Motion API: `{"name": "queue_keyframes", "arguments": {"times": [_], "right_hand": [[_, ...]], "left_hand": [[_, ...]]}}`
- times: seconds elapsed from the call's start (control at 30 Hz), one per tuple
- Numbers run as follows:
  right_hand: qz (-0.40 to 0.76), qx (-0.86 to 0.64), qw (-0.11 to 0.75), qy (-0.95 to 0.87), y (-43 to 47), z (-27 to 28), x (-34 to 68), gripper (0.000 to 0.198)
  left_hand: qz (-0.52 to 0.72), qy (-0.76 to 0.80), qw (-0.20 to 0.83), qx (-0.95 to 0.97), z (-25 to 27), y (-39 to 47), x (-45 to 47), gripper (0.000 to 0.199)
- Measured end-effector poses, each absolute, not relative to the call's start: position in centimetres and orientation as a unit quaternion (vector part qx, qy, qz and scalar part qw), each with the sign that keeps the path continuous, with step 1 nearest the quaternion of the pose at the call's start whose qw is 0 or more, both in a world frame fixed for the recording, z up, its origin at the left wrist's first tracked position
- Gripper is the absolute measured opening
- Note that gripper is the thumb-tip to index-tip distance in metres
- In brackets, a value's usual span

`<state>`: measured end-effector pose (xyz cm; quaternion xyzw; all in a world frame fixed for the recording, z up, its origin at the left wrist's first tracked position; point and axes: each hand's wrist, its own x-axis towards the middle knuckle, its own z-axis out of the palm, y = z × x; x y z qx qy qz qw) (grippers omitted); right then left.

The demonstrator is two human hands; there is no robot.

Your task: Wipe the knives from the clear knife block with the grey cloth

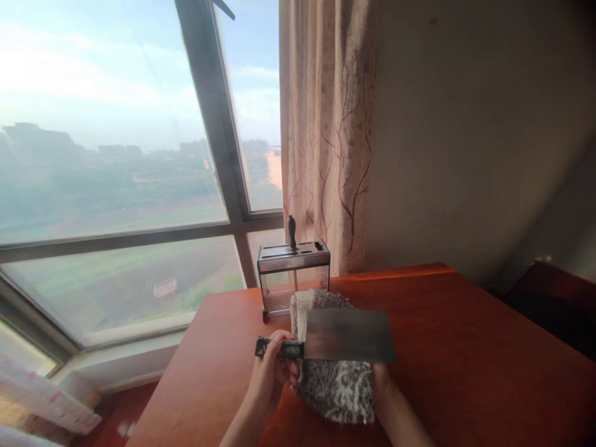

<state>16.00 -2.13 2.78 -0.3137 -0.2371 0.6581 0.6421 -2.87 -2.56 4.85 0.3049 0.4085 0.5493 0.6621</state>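
A cleaver (351, 335) with a broad dark metal blade lies level in front of me, its blade toward the right. My left hand (278, 363) is closed around its black handle. Behind and beneath the blade is a shaggy grey-and-white cloth (335, 388), which shows above and below it. My right hand (380, 379) grips this cloth at its right side, behind the blade; most of its fingers are hidden.
On the reddish wooden table (447, 347), a clear-sided knife block (294, 264) stands beyond the cloth, with one dark-handled tool (291, 233) upright in it. A window (116, 155) is at the left, a patterned curtain (330, 124) behind the block.
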Motion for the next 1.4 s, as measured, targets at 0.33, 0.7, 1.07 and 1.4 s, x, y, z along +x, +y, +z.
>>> {"name": "queue_keyframes", "arguments": {"times": [0.33, 0.7, 1.07, 1.4], "right_hand": [[0.739, -0.253, 0.599, -0.176, -1.2, 3.5, 18.1, 0.049], [0.691, -0.283, 0.651, -0.135, -1.1, 4.1, 18.8, 0.033], [0.753, -0.258, 0.584, -0.160, -0.9, 4.1, 18.6, 0.042], [0.677, -0.261, 0.678, -0.120, -0.6, 3.6, 21.4, 0.038]], "left_hand": [[0.592, 0.415, 0.630, 0.284, 5.4, -2.2, -3.8, 0.035], [0.605, 0.409, 0.636, 0.250, 4.6, -2.0, -3.5, 0.035], [0.555, 0.310, 0.720, 0.279, 7.0, -2.7, -5.6, 0.040], [0.610, 0.371, 0.677, 0.182, 5.2, -1.2, -6.2, 0.018]]}}
